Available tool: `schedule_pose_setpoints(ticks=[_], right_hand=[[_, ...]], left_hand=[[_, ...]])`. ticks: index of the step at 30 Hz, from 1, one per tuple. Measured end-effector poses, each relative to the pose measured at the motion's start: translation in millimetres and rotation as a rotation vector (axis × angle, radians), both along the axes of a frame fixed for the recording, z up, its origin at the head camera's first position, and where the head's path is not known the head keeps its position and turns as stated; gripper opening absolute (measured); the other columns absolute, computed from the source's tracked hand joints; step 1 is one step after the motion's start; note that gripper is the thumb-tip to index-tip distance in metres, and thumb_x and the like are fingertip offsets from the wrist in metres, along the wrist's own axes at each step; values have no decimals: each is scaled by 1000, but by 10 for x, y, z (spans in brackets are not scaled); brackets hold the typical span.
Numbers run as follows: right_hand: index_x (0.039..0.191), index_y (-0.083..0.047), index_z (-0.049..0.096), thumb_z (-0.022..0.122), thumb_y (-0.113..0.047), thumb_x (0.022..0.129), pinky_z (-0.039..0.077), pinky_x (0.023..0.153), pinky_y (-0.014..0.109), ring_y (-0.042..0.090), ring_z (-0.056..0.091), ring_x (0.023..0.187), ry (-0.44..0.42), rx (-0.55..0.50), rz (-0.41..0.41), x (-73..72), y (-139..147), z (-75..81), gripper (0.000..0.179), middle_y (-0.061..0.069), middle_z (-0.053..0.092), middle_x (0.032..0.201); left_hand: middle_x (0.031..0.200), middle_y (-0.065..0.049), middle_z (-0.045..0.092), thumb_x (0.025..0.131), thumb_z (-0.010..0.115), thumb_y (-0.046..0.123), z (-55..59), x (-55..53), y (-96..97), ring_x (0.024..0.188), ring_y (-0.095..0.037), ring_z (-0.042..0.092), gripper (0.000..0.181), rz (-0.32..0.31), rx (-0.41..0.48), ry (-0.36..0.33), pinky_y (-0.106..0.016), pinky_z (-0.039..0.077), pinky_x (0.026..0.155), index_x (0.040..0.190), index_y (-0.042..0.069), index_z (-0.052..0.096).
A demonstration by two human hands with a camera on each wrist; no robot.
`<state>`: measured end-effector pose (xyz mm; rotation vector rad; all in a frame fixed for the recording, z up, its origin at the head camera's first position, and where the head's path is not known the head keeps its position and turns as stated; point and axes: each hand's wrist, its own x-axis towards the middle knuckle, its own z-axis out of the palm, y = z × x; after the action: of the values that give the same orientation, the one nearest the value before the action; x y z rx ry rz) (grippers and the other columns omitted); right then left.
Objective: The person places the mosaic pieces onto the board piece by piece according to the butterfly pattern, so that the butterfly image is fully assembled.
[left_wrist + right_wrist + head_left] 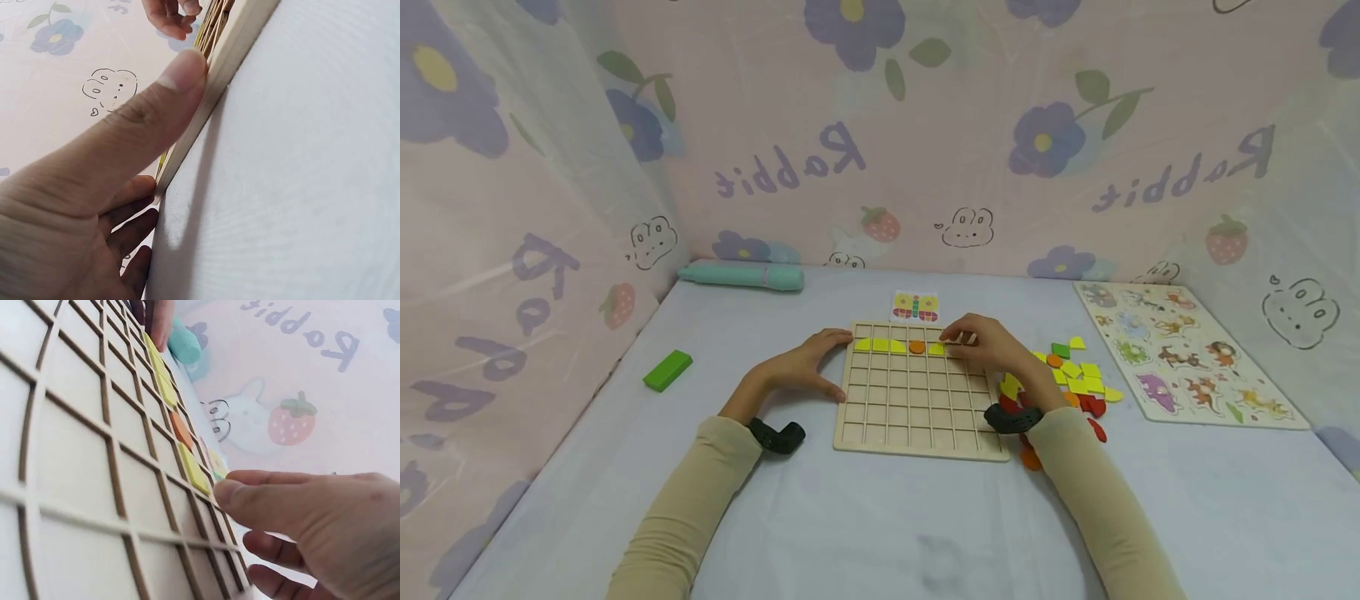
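A wooden grid board [917, 454] lies in the middle of the table. Along its second row from the far side sit several yellow pieces, among them a square [880, 345], plus an orange disc [917, 347]. My left hand [805, 362] rests at the board's left side, thumb and fingers spread, the thumb against the edge in the left wrist view. Over the far right part of the board is my right hand [988, 343], fingers loosely bent. In the right wrist view its thumb tip is right by the end of a yellow piece with one rounded corner [195, 470].
A pattern card [915, 307] lies behind the board. Loose yellow, red, orange and green pieces [1075, 385] are heaped right of it, partly behind the right arm. An animal puzzle board [1195, 354] lies far right. Left are a green block [667, 370] and a teal cylindrical case [745, 276].
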<state>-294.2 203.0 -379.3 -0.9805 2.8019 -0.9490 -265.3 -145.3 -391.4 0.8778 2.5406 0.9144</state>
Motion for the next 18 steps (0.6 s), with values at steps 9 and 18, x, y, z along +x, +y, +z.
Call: schedule_pose_setpoints(ticks=[9, 18], right_hand=[[105, -4, 66, 65, -11, 87, 49, 75, 32, 20, 55, 86, -30, 14, -136, 155, 551, 77, 19, 8, 62, 97], [108, -2, 66, 64, -8, 87, 47, 73, 30, 23, 54, 85, -57, 69, -228, 254, 1000, 97, 22, 14, 63, 102]], left_hand=[[152, -11, 18, 70, 81, 34, 29, 23, -3, 141, -30, 10, 100, 6, -11, 1, -48, 15, 113, 146, 5, 24], [152, -12, 18, 70, 82, 33, 13, 14, 9, 141, -30, 11, 99, -2, -7, 8, -48, 15, 113, 146, 5, 24]])
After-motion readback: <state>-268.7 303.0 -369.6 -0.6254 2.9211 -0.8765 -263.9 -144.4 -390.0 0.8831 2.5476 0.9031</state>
